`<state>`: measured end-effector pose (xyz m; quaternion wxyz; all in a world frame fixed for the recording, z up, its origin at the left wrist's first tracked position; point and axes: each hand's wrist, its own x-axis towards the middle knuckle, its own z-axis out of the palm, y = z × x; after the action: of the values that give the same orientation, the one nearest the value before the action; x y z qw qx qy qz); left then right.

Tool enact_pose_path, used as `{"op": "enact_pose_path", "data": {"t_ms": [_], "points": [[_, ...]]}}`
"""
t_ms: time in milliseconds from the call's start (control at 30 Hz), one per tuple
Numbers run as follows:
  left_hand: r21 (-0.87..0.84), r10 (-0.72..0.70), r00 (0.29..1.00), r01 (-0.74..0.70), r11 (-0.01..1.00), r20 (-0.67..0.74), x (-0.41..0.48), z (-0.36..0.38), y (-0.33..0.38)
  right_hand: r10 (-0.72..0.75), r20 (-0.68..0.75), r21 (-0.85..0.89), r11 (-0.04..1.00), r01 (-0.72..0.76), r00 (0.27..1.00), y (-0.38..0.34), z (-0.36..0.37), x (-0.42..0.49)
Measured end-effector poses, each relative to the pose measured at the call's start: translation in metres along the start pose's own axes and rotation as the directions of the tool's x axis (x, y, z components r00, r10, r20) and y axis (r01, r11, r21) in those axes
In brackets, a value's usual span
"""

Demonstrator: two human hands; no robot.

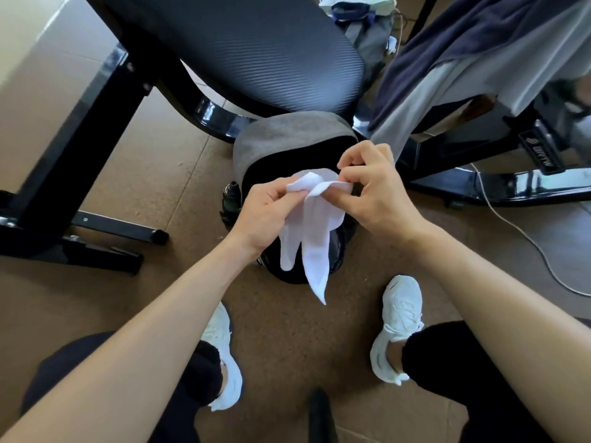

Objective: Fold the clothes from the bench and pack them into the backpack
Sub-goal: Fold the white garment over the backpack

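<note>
A pair of white socks [315, 238] hangs from both my hands above the backpack. My left hand [267, 212] pinches the cuffs on the left side. My right hand [377, 193] pinches the cuff edge on the right. The grey and black backpack [287, 139] stands on the floor below, its mouth gaping; its inside is dark and mostly hidden by the socks and hands. The black padded bench [256, 49] slopes behind it. Dark blue and grey clothes [473, 55] hang over the frame at the upper right.
A dark bottle [232, 199] sits in the backpack's left side pocket. The bench's black steel legs [64, 193] spread left and right. A white cable [524, 231] runs over the brown floor on the right. My white shoes [399, 321] stand near the backpack. Bags lie at the top.
</note>
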<state>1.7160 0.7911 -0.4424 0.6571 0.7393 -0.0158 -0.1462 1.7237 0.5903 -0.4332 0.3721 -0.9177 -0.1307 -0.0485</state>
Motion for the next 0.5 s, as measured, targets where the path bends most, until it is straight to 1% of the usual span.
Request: {"op": "enact_pose_path", "data": {"t_ms": [67, 133, 167, 267, 300, 367, 400, 433, 467, 500], "points": [[-0.031, -0.029, 0.999, 0.030, 0.999, 0.033, -0.012, 0.004, 0.002, -0.017, 0.058, 0.108, 0.994, 0.011, 0.998, -0.002, -0.004, -0.008], [-0.040, -0.033, 0.996, 0.036, 0.999, 0.079, -0.022, 0.009, 0.005, 0.011, 0.111, 0.226, 0.973, -0.037, 0.994, -0.005, -0.007, -0.016], [-0.044, -0.036, 0.994, 0.040, 0.998, 0.108, -0.024, 0.012, 0.007, 0.034, 0.127, 0.242, 0.968, -0.064, 0.991, -0.007, -0.008, -0.020], [-0.068, 0.001, 0.975, 0.015, 0.998, 0.221, -0.030, 0.019, 0.010, 0.052, 0.153, 0.206, 0.975, -0.084, 0.987, -0.012, -0.011, -0.026], [-0.049, 0.035, 0.973, -0.025, 0.999, 0.227, -0.032, 0.021, 0.011, 0.047, 0.149, 0.206, 0.976, -0.078, 0.988, -0.013, -0.011, -0.026], [-0.011, 0.115, 0.975, -0.116, 0.993, 0.191, -0.031, 0.022, 0.007, 0.032, 0.161, 0.213, 0.975, -0.067, 0.986, -0.014, -0.013, -0.025], [-0.011, 0.138, 0.975, -0.138, 0.990, 0.177, -0.029, 0.020, 0.005, 0.029, 0.202, 0.212, 0.975, -0.073, 0.979, -0.015, -0.015, -0.023], [-0.021, 0.146, 0.976, -0.145, 0.989, 0.164, -0.027, 0.017, 0.004, 0.036, 0.271, 0.201, 0.975, -0.093, 0.962, -0.014, -0.019, -0.022], [-0.038, 0.144, 0.978, -0.140, 0.989, 0.149, -0.024, 0.013, 0.003, 0.063, 0.361, 0.160, 0.979, -0.129, 0.931, -0.012, -0.024, -0.020], [-0.048, 0.131, 0.984, -0.125, 0.991, 0.123, -0.022, 0.008, 0.002, 0.109, 0.459, 0.084, 0.983, -0.165, 0.882, -0.007, -0.027, -0.018]]}}
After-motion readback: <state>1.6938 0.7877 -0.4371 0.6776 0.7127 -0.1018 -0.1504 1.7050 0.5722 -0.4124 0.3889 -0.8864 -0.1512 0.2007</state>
